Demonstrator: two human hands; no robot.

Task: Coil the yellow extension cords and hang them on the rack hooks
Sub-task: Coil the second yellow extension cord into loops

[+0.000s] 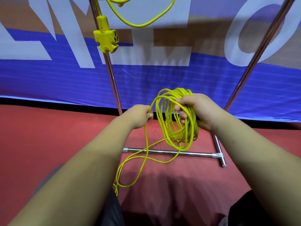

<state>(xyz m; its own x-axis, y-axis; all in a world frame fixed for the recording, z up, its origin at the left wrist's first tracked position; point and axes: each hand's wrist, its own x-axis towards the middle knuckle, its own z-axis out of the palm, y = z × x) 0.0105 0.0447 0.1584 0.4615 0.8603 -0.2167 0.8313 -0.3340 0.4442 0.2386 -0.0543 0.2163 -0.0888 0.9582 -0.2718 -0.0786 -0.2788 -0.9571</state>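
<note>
Right hand [197,111] fingers curl through the coil [177,119]; left hand [141,115] pinches the loose cord [143,154] below, which could tangle there.

Banner [48,82], white ltrs cropped, unreadable

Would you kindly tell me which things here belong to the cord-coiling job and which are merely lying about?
Job: coil in right hand; loose cord in left hand; rack; hanging cord with outlet block.
Lying about: blue banner; red floor.
</note>
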